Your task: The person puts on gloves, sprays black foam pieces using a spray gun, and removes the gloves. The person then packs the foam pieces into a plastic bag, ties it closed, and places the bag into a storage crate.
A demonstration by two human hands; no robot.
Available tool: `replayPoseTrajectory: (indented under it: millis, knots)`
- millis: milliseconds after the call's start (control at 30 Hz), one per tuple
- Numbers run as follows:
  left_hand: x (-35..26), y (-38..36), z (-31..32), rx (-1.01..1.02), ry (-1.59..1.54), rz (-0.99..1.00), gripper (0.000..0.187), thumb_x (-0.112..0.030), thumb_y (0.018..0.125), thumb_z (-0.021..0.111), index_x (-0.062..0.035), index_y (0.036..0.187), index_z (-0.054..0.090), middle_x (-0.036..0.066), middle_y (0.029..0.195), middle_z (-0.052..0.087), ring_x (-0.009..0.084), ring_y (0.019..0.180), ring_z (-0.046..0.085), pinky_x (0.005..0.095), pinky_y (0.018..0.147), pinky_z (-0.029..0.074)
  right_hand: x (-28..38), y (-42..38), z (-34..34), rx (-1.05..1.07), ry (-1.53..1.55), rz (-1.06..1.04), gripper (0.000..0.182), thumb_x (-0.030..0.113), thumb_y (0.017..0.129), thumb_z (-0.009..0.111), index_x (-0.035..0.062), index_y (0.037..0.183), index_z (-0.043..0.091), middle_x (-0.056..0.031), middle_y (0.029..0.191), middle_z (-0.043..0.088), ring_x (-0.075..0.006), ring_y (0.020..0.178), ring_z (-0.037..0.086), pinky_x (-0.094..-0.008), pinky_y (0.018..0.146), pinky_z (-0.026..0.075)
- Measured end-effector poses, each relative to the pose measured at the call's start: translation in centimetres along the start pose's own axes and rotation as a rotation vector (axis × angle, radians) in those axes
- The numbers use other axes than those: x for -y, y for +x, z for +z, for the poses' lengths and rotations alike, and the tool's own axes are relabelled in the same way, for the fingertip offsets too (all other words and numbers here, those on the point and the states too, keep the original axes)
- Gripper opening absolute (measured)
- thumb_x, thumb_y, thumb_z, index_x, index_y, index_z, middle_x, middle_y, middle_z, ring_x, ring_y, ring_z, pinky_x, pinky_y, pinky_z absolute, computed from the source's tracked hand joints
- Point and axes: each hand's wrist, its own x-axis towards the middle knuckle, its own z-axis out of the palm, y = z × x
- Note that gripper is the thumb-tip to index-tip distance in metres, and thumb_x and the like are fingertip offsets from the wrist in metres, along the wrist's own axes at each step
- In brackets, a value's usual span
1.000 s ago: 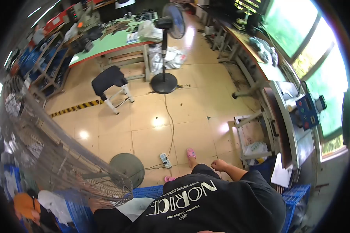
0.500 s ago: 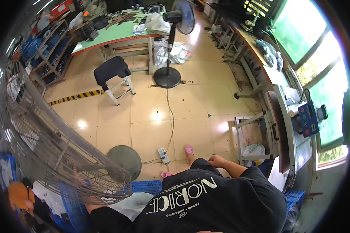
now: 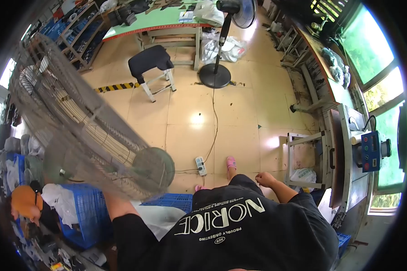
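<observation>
My left forearm reaches left to the wire cage of a large standing fan, which is smeared by motion. Behind the cage my left hand is hidden, so its hold cannot be seen. My right hand is near my right knee, with the fingers curled in and nothing visible in them. The fan's round base plate shows on the floor through the lower cage. Close to my left arm are a blue plastic crate and a whitish translucent sheet.
A power strip and its cable lie on the tiles. Ahead stand a padded stool, a black pedestal fan and a green-topped table. On the right is a bench machine with a blue control box. Shelves stand at back left.
The view has turned, so the room appears farther right and higher. The large fan's cage has shifted up and looks more blurred. My right hand's fingers are more curled; my left hand has become hidden.
</observation>
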Motion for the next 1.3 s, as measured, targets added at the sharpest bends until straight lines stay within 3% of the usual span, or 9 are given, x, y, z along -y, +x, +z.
replayPoseTrajectory:
  millis: [467,500,667,833,900,933,1000,1067,1300]
  knots:
    - [0.9,-0.1,-1.1,0.001,0.072,-0.039,0.016,-0.017,0.085,0.051,-0.0051,0.088,0.062,0.012,0.084,0.063,0.0242,0.075,0.060,0.0361,0.067,0.050,0.8,-0.4,1.8,0.032,0.092,0.006,0.035,0.030,0.079,0.054,0.0028,0.097,0.066,-0.0192,0.092,0.066,-0.0332,0.087,0.064,-0.0388,0.080,0.049]
    - [1.2,-0.8,-1.0,0.000,0.084,-0.046,0.016,-0.017,0.085,0.051,-0.0051,0.088,0.062,0.012,0.084,0.063,0.0243,0.075,0.060,0.0361,0.067,0.050,0.0,0.0,1.9,-0.003,0.032,-0.056,0.032,0.027,0.082,0.054,0.0030,0.100,0.066,-0.0112,0.074,0.067,-0.0201,0.059,0.064,-0.0319,0.061,0.052]
    - [5.6,-7.0,-0.3,0.055,0.303,-0.086,0.017,-0.017,0.086,0.050,-0.0052,0.088,0.062,0.012,0.083,0.064,0.0246,0.074,0.060,0.0363,0.066,0.050,-1.8,0.7,0.2,0.026,0.052,-0.001,0.033,0.029,0.081,0.053,0.0041,0.100,0.066,-0.0134,0.077,0.067,-0.0223,0.066,0.066,-0.0338,0.065,0.052]
    - [14.5,-23.8,2.8,0.513,0.811,0.006,0.018,-0.017,0.086,0.050,-0.0054,0.087,0.063,0.013,0.082,0.064,0.0250,0.073,0.060,0.0365,0.066,0.050,-5.8,3.3,-2.6,0.037,0.069,0.054,0.034,0.030,0.079,0.053,0.0079,0.100,0.067,-0.0174,0.087,0.067,-0.0317,0.084,0.064,-0.0391,0.080,0.049]
    - [17.5,-33.5,6.1,0.778,0.952,0.328,0.028,-0.025,0.084,0.050,-0.0055,0.073,0.066,0.014,0.065,0.062,0.0309,0.061,0.059,0.0425,0.062,0.048,-8.2,5.0,-4.1,0.031,0.115,0.019,0.033,0.029,0.078,0.054,0.0072,0.099,0.067,-0.0173,0.087,0.067,-0.0306,0.082,0.065,-0.0385,0.078,0.050]
    - [14.1,-37.8,8.2,1.027,1.007,0.559,0.032,-0.031,0.084,0.050,-0.0060,0.077,0.069,0.014,0.065,0.063,0.0321,0.062,0.061,0.0451,0.064,0.048,-10.3,6.5,-4.1,0.009,0.120,-0.015,0.032,0.029,0.078,0.055,0.0070,0.098,0.067,-0.0168,0.088,0.067,-0.0301,0.081,0.065,-0.0381,0.078,0.050]
    - [11.3,-41.6,14.8,1.271,0.842,0.080,0.034,-0.033,0.085,0.049,-0.0059,0.079,0.069,0.013,0.068,0.065,0.0294,0.064,0.062,0.0432,0.065,0.048,-13.2,8.3,-6.3,-0.054,0.161,-0.057,0.031,0.027,0.080,0.056,0.0065,0.099,0.067,-0.0154,0.088,0.067,-0.0282,0.078,0.066,-0.0373,0.077,0.050]
    - [4.6,-42.6,21.1,1.335,0.797,-0.079,0.037,-0.035,0.087,0.048,-0.0058,0.081,0.069,0.012,0.071,0.066,0.0267,0.066,0.063,0.0413,0.067,0.049,-15.5,9.8,-10.1,-0.014,0.298,0.024,0.031,0.026,0.080,0.057,0.0026,0.097,0.067,-0.0148,0.085,0.068,-0.0231,0.072,0.066,-0.0350,0.071,0.051]
    - [-23.3,-36.4,42.4,0.905,0.141,-0.197,0.035,-0.034,0.090,0.053,-0.0023,0.087,0.067,0.007,0.079,0.067,0.0145,0.069,0.063,0.0279,0.061,0.049,-24.1,14.0,-21.5,-0.031,0.389,0.152,0.030,0.029,0.079,0.056,0.0015,0.081,0.069,-0.0145,0.071,0.066,-0.0249,0.073,0.065,-0.0353,0.070,0.050]
